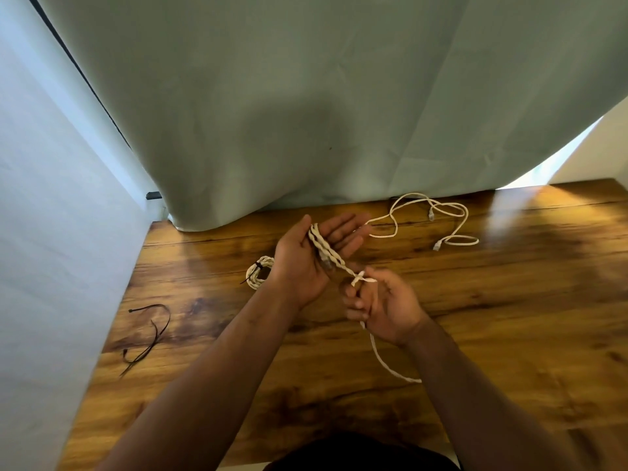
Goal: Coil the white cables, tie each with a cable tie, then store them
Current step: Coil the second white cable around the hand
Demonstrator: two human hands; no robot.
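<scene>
White braided cable (321,248) wound in twisted turns around flat, spread left hand (306,263) above mid-bench; loose tail pinched in right hand (382,305) fingers, trailing toward near edge. Finished cream coil (259,271) bound by black tie beside left wrist. Loose white cable (441,220) near far edge. Black cable ties (149,334) by left edge of wooden bench (509,300).

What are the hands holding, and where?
One white cable: wound around the open left hand, while the right hand pinches its free stretch just below the coil.
</scene>
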